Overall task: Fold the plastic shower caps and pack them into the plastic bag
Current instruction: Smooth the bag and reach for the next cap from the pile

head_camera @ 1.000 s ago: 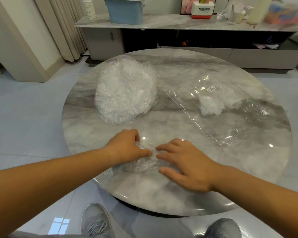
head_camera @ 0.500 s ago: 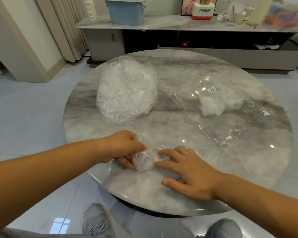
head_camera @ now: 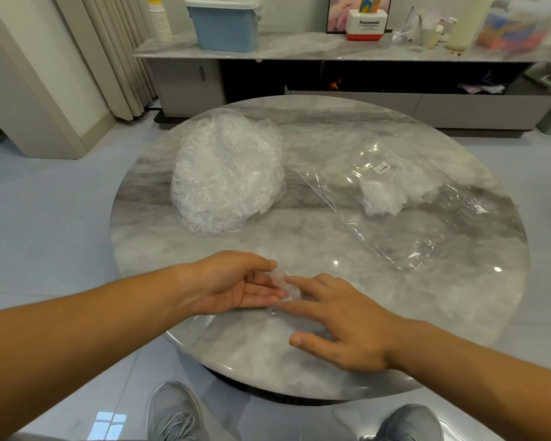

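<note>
A small crumpled clear shower cap (head_camera: 285, 289) lies on the round marble table (head_camera: 458, 313) near its front edge, between my hands. My left hand (head_camera: 233, 288) is turned palm-inward with straight fingers and thumb touching the cap's left side. My right hand (head_camera: 347, 332) lies flat on the table, its fingertips pressing the cap's right side. A big heap of loose shower caps (head_camera: 226, 176) sits at the back left. A clear plastic bag (head_camera: 427, 237) lies flat at the right, with a few folded caps (head_camera: 379, 198) inside it.
A low marble sideboard (head_camera: 299, 49) behind the table carries a blue bin (head_camera: 226, 27), a white box and bottles. Curtains hang at the left. My two grey shoes show under the table's near edge.
My left hand had gripped and lifted the bunched cap half a second ago; it has now opened out, fingers straightened. The cap is flatter. My right hand shifted slightly right, still pressing.
</note>
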`<state>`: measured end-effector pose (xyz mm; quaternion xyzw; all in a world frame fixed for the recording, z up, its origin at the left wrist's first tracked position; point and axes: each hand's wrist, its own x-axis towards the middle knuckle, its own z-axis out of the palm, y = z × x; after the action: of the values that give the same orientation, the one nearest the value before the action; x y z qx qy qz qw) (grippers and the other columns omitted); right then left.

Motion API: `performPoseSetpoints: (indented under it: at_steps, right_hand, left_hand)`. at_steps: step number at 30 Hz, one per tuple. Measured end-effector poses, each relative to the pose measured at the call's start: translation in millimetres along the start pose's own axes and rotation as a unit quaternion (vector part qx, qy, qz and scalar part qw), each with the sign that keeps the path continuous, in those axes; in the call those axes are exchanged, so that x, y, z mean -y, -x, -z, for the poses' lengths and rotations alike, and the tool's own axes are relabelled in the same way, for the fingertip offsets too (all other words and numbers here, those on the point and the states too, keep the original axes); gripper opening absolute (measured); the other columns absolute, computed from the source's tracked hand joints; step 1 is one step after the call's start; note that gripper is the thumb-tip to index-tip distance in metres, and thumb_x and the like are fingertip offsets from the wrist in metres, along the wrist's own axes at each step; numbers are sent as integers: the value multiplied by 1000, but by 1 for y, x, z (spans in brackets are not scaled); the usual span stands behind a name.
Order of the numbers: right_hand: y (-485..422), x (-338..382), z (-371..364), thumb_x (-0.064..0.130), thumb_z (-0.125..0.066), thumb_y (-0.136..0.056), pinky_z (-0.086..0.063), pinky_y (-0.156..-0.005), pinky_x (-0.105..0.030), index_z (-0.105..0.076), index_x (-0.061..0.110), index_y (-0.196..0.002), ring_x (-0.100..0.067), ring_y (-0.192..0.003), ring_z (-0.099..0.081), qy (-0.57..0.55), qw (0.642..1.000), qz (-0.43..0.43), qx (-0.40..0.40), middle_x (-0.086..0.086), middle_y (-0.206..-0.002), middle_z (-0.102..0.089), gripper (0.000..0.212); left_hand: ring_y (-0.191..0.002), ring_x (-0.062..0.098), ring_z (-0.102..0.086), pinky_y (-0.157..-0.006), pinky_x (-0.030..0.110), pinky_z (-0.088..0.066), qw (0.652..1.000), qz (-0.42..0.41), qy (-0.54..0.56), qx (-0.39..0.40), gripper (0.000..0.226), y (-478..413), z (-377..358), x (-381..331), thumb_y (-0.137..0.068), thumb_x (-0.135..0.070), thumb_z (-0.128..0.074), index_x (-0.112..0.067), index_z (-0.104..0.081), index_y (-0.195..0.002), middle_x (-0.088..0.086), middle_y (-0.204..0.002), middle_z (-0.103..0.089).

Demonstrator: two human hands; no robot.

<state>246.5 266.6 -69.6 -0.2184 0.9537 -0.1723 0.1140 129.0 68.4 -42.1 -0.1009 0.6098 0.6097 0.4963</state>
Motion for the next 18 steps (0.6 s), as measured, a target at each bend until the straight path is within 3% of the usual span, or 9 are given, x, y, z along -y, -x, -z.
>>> performPoseSetpoints:
  at_steps: [2, 7, 10, 14, 18]
  right_hand:
    - [10, -4, 3, 64, -45, -97, -35, -114, -30, -51, 40, -143, -2, -137, -35, -73, 997, -13, -26, 13, -163, -22, 52]
    - [25, -8, 12, 51, -50, -97, -43, -106, -35, -70, 29, -119, -5, -131, -45, -48, 984, 1, -169, 11, -146, -49, 37]
    - [19, -3, 11, 50, -48, -99, -40, -105, -35, -66, 31, -124, -10, -128, -45, -27, 990, 31, -132, 11, -144, -51, 37]
    - [13, -5, 2, 59, -36, -100, -33, -107, -33, -63, 33, -129, -11, -131, -38, 22, 998, 17, -55, 11, -147, -45, 47]
    - [20, -12, -4, 64, -23, -101, -36, -102, -30, -68, 30, -122, -8, -124, -42, 40, 997, -17, -66, 12, -135, -57, 60]
  left_hand:
    - [-103, 37, -72, -91, 45, -59, 1000, 0, -6, -7, 32, -2, -2, 2, -99, -25, -61, 1, -60, -118, 25, -108, -72]
    - [-107, 34, -70, -94, 50, -57, 1000, -3, -27, 6, 39, -1, -14, 3, -100, -35, -55, -3, -63, -121, 23, -118, -66]
    - [-99, 31, -66, -93, 52, -57, 1000, 2, -27, 11, 41, -2, -24, 4, -99, -37, -53, -2, -66, -116, 20, -107, -61]
    - [-92, 27, -61, -91, 52, -58, 999, 12, -33, -3, 50, -3, -30, 5, -98, -39, -52, 2, -64, -124, 16, -100, -60]
    - [-91, 27, -59, -94, 56, -56, 999, 20, -42, -21, 50, -4, -28, 5, -97, -39, -53, 1, -63, -125, 15, -97, -54]
